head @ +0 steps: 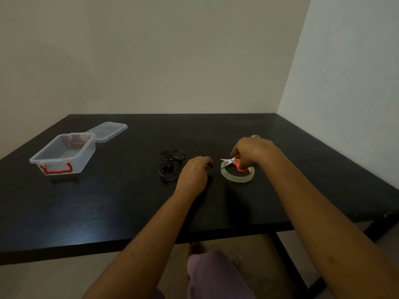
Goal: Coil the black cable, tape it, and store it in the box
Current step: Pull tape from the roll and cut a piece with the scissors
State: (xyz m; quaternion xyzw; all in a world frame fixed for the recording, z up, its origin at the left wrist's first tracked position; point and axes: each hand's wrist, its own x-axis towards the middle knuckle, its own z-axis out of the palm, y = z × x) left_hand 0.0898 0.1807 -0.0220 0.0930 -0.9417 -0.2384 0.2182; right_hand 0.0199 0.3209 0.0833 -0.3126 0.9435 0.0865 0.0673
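Observation:
The black cable (171, 165) lies in loose coils on the black table (108, 201), just left of my left hand (195, 172). My left hand rests curled on the table; whether it pinches a strip of tape is too small to tell. My right hand (252, 153) grips red-handled scissors (234, 161) with the blades pointing left, above a roll of clear tape (237, 176) lying flat. The clear plastic box (62, 155) with red latches stands open at the far left.
The box's clear lid (109, 131) leans behind the box. A wall runs along the table's back and right sides. The table's front edge is near my knees (211, 275).

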